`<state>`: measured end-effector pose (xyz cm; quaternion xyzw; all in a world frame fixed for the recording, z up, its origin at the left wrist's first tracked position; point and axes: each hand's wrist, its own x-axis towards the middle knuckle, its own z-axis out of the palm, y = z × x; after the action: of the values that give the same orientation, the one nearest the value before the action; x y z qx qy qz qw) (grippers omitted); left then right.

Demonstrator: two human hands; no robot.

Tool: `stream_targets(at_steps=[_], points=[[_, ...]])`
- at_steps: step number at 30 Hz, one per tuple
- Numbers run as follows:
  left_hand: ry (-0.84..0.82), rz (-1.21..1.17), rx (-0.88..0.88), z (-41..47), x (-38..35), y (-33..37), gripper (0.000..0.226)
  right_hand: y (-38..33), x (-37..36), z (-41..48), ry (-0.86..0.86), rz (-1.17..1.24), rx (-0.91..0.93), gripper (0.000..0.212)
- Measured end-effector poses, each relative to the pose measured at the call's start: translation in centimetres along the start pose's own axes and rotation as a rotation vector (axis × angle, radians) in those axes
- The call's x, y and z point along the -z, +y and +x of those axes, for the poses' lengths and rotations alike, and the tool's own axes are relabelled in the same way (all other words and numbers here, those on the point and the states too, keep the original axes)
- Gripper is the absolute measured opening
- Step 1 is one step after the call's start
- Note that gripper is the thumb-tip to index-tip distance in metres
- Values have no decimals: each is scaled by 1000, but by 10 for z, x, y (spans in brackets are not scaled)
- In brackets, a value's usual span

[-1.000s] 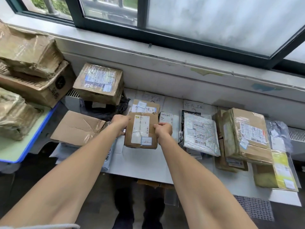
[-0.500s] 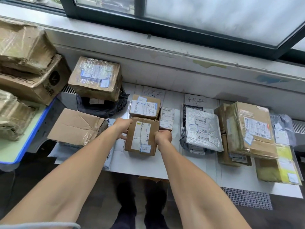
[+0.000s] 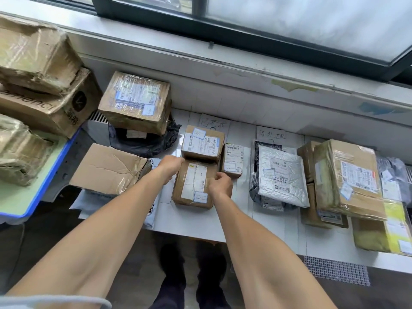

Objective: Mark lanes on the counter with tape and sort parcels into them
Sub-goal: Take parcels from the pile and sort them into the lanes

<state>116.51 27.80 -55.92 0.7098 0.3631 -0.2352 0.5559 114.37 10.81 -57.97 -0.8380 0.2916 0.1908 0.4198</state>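
Note:
A small brown parcel with a white label lies flat on the white counter, in the middle lane. My left hand grips its far left corner. My right hand holds its right edge with curled fingers. Just behind it sit another brown box and a narrow small box. Two handwritten paper labels head the lanes by the wall. A silver padded mailer lies in the lane to the right.
A large taped box stacked on other parcels and a yellow-green packet fill the right end. At left are a flattened-looking carton, a box on a black bag, and big boxes on a blue-edged table. Windowsill behind.
Both hands lowered the small brown parcel onto the counter in front of the other small boxes and still hold its sides. The camera tilted further down.

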Motion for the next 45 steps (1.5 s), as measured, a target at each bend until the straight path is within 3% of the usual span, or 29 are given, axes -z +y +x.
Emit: stream_targets(at_steps=[4, 7, 10, 13, 17, 21, 29, 33, 37, 45], points=[[25, 60, -106, -5, 5, 12, 22, -25, -4, -10, -12, -142, 175, 40], [64, 222, -249, -17, 16, 22, 11, -48, -11, -19, -47, -236, 312, 41], [174, 385, -340, -26, 41, 29, 32, -73, -25, -30, -77, -270, 419, 38], [310, 459, -374, -30, 76, 29, 36, -96, -45, -45, -114, -324, 496, 39], [434, 506, -302, -27, 136, 13, 41, -123, -77, -68, -193, -373, 593, 44], [559, 465, -79, -22, 189, -18, 40, -139, -113, -91, -269, -491, 685, 49], [347, 361, 70, -24, 242, -74, 57, -134, -158, -111, -344, -687, 661, 54], [283, 414, 90, -29, 237, -81, 34, -131, -163, -109, -330, -719, 688, 54], [305, 344, 94, -37, 232, -77, 29, -129, -161, -106, -313, -712, 667, 52], [443, 203, -86, -44, 227, -20, 30, -137, -118, -96, -311, -511, 528, 68]])
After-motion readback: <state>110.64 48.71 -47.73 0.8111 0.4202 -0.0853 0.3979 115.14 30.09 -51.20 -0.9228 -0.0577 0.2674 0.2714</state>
